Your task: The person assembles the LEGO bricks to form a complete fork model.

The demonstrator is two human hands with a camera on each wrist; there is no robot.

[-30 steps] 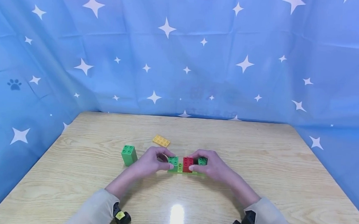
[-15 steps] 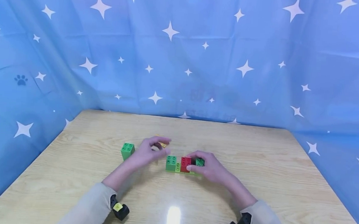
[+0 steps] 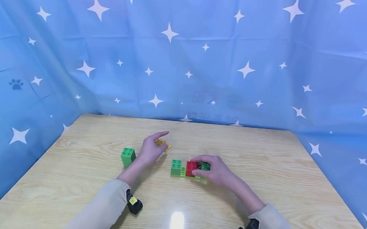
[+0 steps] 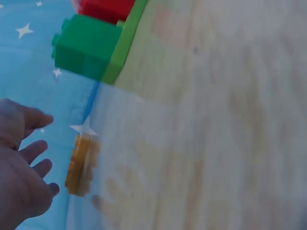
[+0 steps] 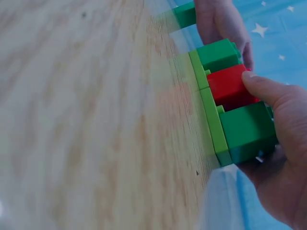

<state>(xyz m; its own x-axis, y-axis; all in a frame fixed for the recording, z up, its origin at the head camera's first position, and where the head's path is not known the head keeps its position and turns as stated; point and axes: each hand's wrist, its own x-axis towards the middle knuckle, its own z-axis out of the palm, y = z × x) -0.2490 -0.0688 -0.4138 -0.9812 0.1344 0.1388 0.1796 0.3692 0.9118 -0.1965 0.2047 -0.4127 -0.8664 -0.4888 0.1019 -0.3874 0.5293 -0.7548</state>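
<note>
My left hand [image 3: 151, 150] is over a flat yellow toy brick [image 3: 168, 147] at the back of the table, thumb and fingers spread apart. In the left wrist view, a gap shows between these fingers and the yellow brick [image 4: 78, 165]. My right hand [image 3: 218, 170] pinches a red brick [image 3: 190, 168]; in the right wrist view the thumb presses the face of the red brick [image 5: 232, 86]. That brick sits on a light-green base [image 5: 214, 125] of two plates end to end, between a green brick [image 3: 176, 167] and a darker green brick [image 3: 205, 166] partly hidden by the hand.
A tall green brick [image 3: 128, 157] stands alone to the left, beside my left forearm. The wooden table [image 3: 261, 155] reaches back to a blue curtain [image 3: 186, 53] with white stars. A bright glare spot lies on the tabletop near its front.
My left hand has let go of the green brick at the left end and moved left and back to the yellow brick. My right hand keeps its hold on the red brick.
</note>
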